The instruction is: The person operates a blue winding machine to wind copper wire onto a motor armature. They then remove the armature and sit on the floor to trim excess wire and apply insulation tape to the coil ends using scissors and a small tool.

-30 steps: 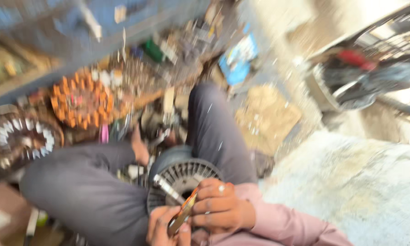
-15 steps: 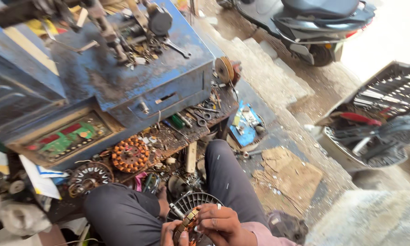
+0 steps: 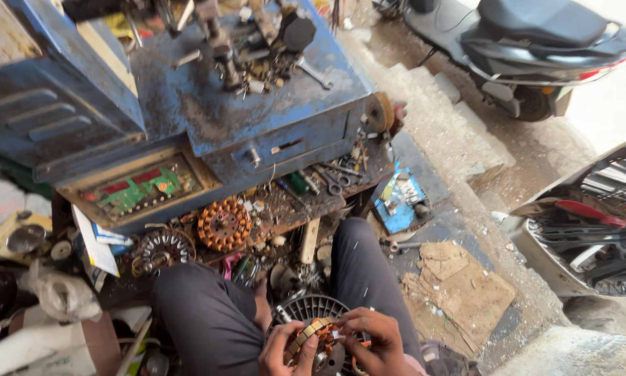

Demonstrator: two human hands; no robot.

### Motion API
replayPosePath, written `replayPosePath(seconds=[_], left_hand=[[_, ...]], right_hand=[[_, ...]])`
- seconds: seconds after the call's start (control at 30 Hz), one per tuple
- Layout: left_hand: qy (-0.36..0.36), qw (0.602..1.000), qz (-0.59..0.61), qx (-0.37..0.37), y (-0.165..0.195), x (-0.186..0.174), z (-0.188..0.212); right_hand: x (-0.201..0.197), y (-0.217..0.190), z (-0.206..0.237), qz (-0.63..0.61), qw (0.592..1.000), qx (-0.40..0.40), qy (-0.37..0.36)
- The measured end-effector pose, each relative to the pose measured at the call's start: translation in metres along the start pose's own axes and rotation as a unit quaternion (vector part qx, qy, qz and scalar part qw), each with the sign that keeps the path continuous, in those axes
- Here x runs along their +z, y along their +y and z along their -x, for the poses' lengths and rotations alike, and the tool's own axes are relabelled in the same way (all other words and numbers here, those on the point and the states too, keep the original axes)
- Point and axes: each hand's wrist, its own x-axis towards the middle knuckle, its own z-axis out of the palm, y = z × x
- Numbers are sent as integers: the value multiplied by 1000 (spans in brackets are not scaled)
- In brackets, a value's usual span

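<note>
Low at the frame's bottom, between the seated person's knees, the left hand point(image 3: 279, 354) has its grip closed on the near edge of a copper-wound stator point(image 3: 320, 342). Just right, the right hand point(image 3: 370, 341) clasps its other side. Farther right, torn cardboard point(image 3: 459, 289) lies on the floor.

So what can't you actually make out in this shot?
- Head view: the copper-wound part in the left hand and right hand; fingers cover it and the bottom edge cuts it.
- Both wrists: off the bottom edge.
- Small tools on the blue bench: too small, jumbled.
- Scooter: cut off at the top.
</note>
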Motion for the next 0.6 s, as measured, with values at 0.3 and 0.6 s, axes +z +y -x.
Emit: replayPosePath(seconds=[0.3, 0.6], left_hand=[[20, 988, 41, 148, 67, -26, 13], [-32, 988, 49, 140, 55, -40, 5]], right_hand=[[8, -15, -36, 23, 997, -30, -60], [17, -19, -41, 115, 976, -18, -187]])
